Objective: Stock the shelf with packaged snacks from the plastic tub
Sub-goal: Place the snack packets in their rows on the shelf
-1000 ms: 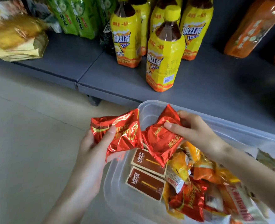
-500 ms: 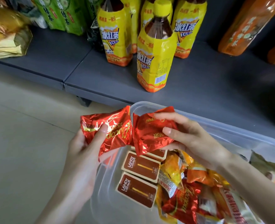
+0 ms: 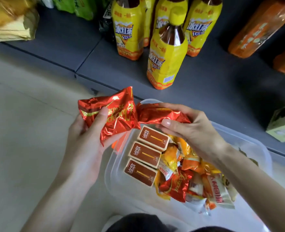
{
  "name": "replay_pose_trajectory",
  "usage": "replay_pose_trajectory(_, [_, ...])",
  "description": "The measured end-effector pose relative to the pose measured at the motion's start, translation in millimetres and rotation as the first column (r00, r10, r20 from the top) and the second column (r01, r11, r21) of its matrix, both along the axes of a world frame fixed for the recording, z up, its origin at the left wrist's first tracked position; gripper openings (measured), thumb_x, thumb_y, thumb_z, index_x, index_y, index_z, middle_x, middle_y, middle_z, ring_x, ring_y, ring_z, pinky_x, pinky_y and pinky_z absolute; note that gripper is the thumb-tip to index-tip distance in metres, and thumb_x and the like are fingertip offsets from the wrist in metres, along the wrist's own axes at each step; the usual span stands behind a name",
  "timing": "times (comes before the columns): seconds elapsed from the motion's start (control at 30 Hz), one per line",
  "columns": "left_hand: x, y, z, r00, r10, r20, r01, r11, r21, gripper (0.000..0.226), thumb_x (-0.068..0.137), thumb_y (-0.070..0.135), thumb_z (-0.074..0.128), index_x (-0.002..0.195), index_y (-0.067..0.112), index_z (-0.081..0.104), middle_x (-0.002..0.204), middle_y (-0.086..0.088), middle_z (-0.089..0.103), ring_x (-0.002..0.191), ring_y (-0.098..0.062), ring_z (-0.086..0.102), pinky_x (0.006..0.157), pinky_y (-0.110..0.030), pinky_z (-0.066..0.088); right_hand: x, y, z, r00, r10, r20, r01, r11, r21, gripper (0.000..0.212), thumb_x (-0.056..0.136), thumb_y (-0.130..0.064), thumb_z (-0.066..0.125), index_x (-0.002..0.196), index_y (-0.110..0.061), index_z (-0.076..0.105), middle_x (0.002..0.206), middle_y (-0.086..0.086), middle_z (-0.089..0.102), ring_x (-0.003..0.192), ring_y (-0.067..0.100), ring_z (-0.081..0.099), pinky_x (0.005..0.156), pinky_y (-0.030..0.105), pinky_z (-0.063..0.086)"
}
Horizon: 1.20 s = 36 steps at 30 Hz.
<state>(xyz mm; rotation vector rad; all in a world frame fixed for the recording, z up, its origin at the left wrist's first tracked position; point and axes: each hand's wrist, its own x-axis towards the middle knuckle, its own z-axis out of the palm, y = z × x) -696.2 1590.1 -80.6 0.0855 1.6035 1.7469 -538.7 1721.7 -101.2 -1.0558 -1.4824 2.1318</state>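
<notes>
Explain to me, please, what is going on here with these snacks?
A person is stocking a grey shelf from a plastic tub. The left grip holds one red foil snack packet and the right grip a second red packet, both above the tub's edge, not yet on the shelf. In the tub lie three brown Landy Castle boxes and mixed snack packets. Yellow iced tea bottles stand on the shelf.

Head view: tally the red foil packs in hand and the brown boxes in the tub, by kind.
Red foil packs: 2, one in the left hand, one in the right hand.
Brown boxes in the tub: 3.
Total: 5.
</notes>
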Motion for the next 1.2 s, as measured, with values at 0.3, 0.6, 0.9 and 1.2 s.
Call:
replay_pose_trajectory(0.3, [-25.4,-48.3,165.9,0.997,0.077,0.002,-0.077,0.997,-0.015,0.027,0.08,0.024,0.058,0.105,0.015,0.063,0.1,0.0,0.075,0.095,-0.017,0.071,0.075,-0.037,0.059,-34.8,-30.7,172.4,0.978,0.152,0.142,-0.145,0.988,-0.055,0.044,0.056,-0.02,0.08,0.099,-0.013,0.073,0.1,0.02,0.071,0.09,0.027,0.068,0.089,0.039,0.054])
replay_pose_trajectory(0.6, [-49.4,-91.8,347.0,0.987,0.14,0.083,-0.143,0.989,0.028,0.021,0.086,0.016,0.058,0.106,0.015,0.063,0.098,0.002,0.075,0.094,-0.016,0.071,0.071,-0.029,0.059,-75.2,-69.3,354.9,0.946,0.225,0.232,-0.177,0.961,-0.212,0.064,0.066,-0.041,0.071,0.123,-0.016,0.061,0.116,0.002,0.069,0.11,0.016,0.064,0.093,0.042,0.051])
replay_pose_trajectory(0.9, [-69.6,-109.9,488.1,0.978,-0.036,0.205,-0.003,0.982,0.188,0.064,0.056,0.012,0.082,0.117,0.006,0.061,0.11,-0.013,0.071,0.103,-0.024,0.068,0.078,-0.028,0.057,-89.3,-81.3,518.6,0.953,0.056,0.297,-0.008,0.987,-0.161,0.047,0.065,-0.037,0.075,0.105,-0.014,0.069,0.097,0.006,0.075,0.091,0.021,0.071,0.088,0.037,0.049])
replay_pose_trajectory(1.2, [-85.9,-74.0,563.4,0.956,-0.177,0.233,0.131,0.971,0.201,0.106,0.018,0.029,0.099,0.114,0.004,0.062,0.106,-0.015,0.072,0.096,-0.025,0.071,0.068,-0.023,0.057,-84.7,-45.6,605.0,0.96,-0.172,0.222,0.209,0.965,-0.157,0.049,0.063,-0.021,0.076,0.108,-0.004,0.062,0.099,0.015,0.072,0.083,0.022,0.072,0.066,0.027,0.056])
